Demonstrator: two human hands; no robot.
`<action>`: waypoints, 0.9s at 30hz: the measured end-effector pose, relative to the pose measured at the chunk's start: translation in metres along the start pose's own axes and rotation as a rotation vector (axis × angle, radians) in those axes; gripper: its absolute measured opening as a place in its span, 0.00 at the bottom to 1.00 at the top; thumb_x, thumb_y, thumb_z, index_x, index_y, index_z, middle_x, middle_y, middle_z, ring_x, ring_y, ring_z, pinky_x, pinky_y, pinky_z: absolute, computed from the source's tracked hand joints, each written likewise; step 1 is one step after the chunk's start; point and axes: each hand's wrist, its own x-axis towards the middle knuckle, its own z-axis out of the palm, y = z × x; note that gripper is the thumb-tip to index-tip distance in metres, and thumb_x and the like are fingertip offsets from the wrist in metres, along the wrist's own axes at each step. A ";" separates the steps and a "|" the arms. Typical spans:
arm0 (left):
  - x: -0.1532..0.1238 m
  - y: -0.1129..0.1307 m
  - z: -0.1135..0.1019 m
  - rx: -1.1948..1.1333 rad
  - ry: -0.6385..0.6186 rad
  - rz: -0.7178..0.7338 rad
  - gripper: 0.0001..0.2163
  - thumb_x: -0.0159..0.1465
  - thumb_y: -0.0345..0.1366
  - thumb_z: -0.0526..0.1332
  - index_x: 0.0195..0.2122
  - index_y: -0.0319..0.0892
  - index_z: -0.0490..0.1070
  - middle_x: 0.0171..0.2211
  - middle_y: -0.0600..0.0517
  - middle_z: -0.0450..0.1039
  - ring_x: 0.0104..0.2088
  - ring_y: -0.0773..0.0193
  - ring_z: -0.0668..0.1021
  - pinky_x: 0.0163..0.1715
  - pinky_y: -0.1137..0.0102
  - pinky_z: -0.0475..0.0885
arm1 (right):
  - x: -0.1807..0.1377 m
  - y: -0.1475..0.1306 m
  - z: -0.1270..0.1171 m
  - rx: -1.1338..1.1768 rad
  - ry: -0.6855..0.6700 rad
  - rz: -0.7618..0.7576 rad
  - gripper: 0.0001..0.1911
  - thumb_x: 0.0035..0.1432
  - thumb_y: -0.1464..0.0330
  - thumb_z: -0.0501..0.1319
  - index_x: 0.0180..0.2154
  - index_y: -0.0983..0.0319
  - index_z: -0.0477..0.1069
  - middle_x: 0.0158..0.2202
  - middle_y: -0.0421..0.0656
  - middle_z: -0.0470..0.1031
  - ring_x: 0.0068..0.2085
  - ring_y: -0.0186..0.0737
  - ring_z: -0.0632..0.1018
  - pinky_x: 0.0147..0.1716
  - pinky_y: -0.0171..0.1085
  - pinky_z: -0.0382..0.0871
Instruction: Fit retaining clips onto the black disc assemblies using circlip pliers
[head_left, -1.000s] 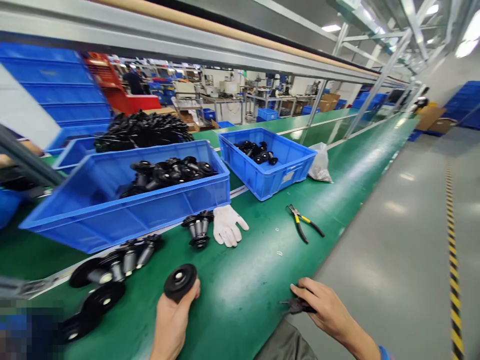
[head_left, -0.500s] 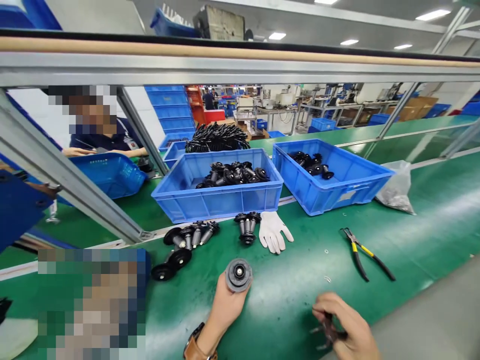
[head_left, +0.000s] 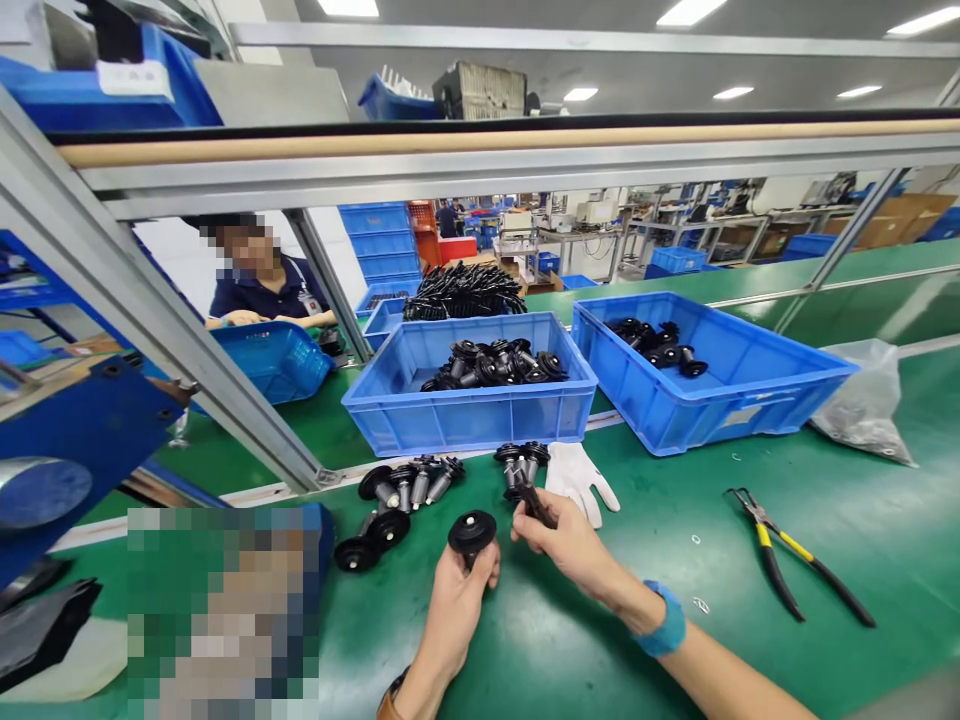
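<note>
My left hand (head_left: 453, 605) is closed around the stem of a black disc-topped roller part (head_left: 472, 530), its disc facing up. Just to the right, my right hand (head_left: 571, 545) grips a dark hand tool (head_left: 538, 508); its tip overlaps the parts behind, and its exact kind is unclear. Beyond the tool stand a few similar grey-and-black roller parts (head_left: 513, 462), beside a white glove (head_left: 576, 478) lying flat. Several more roller parts (head_left: 420, 486) lie left of them. Pliers with black-and-yellow handles (head_left: 780, 562) rest open on the right of the green bench.
Two blue bins hold black parts: one in the middle (head_left: 472, 425), one on the right (head_left: 720, 415). A clear plastic bag (head_left: 862, 400) of small pieces sits beyond. Small rings (head_left: 700, 605) lie on the green bench (head_left: 600, 650). A metal post (head_left: 255, 400) slants at left; a co-worker (head_left: 262, 285) sits behind.
My right hand has moved up and left with the dark tool, close to my left hand. The roller part has tipped from end-on to disc-up. The camera view has shifted.
</note>
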 end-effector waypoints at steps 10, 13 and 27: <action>-0.007 -0.003 0.011 0.029 0.031 -0.143 0.26 0.49 0.57 0.73 0.22 0.39 0.66 0.19 0.57 0.61 0.20 0.74 0.60 0.21 0.74 0.53 | -0.016 0.030 0.021 0.270 -0.075 0.177 0.21 0.57 0.50 0.65 0.34 0.61 0.65 0.22 0.33 0.58 0.24 0.31 0.60 0.25 0.34 0.56; -0.007 0.003 0.008 0.042 0.010 -0.150 0.26 0.50 0.57 0.73 0.22 0.37 0.69 0.19 0.55 0.65 0.20 0.74 0.62 0.20 0.74 0.54 | -0.016 0.027 0.014 0.211 -0.104 0.155 0.21 0.61 0.49 0.61 0.33 0.60 0.65 0.22 0.34 0.58 0.24 0.32 0.59 0.25 0.35 0.55; 0.000 0.030 -0.025 0.084 -0.119 -0.327 0.21 0.51 0.50 0.73 0.23 0.39 0.67 0.17 0.57 0.65 0.17 0.76 0.61 0.17 0.77 0.49 | -0.019 0.009 -0.035 -1.036 -0.169 -0.448 0.13 0.62 0.73 0.60 0.48 0.61 0.63 0.43 0.46 0.68 0.43 0.48 0.66 0.45 0.47 0.60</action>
